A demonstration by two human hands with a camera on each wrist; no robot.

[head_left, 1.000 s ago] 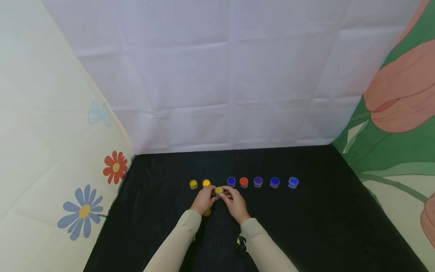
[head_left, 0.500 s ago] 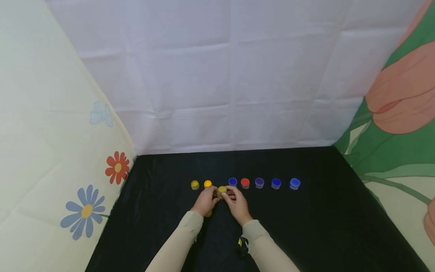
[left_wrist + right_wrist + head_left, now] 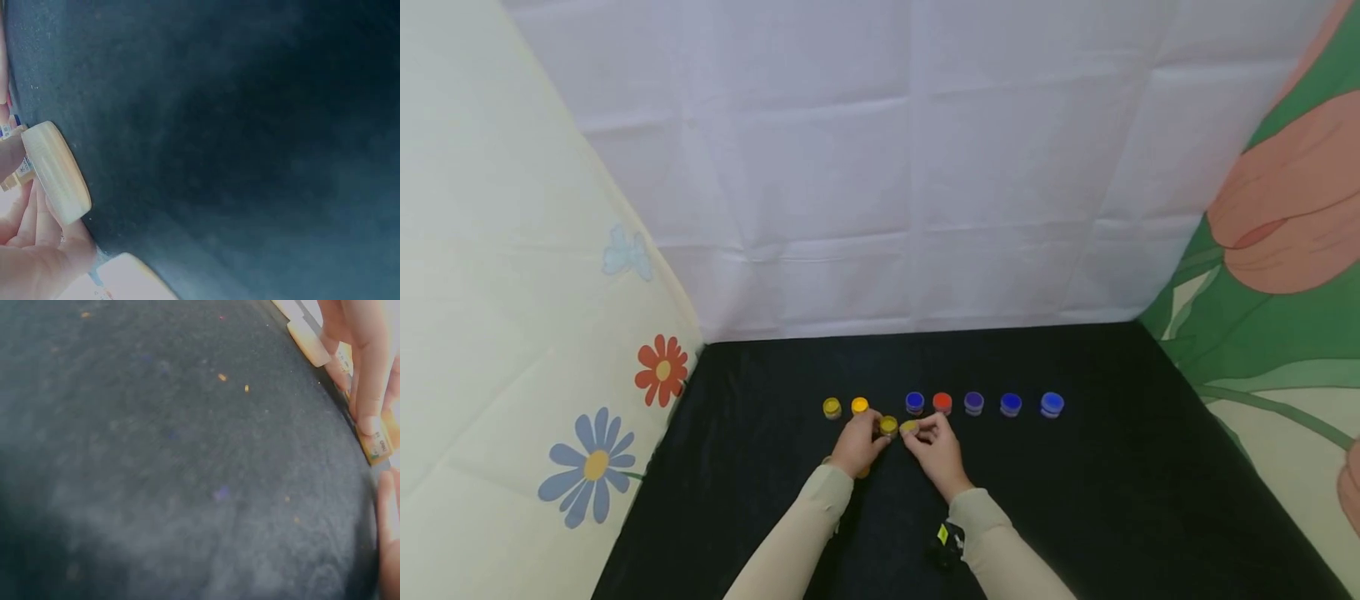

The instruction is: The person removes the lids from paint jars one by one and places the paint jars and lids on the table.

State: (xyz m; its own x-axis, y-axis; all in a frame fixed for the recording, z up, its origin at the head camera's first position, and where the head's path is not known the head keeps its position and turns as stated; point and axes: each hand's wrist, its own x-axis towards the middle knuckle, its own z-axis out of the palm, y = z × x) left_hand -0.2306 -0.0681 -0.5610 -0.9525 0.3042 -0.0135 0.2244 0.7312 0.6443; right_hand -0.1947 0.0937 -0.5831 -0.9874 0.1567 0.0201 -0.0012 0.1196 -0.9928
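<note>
In the head view my left hand holds a small open paint jar with yellow inside. Just right of it, my right hand pinches a yellow round lid by its edge, apart from the jar. The right wrist view shows the left fingers on the labelled side of the yellow jar, with part of my right hand at the frame's edge. Below the left hand, an orange-lidded jar is mostly hidden by the wrist.
Behind the hands stands a row of small jars: a yellow one, a brighter yellow one, a red one and several blue or purple ones. A black cloth covers the table, with a white curtain behind.
Earlier both hands were together at the yellow jar. Its lid has come off and moved right with my right hand, while my left hand keeps hold of the jar.
</note>
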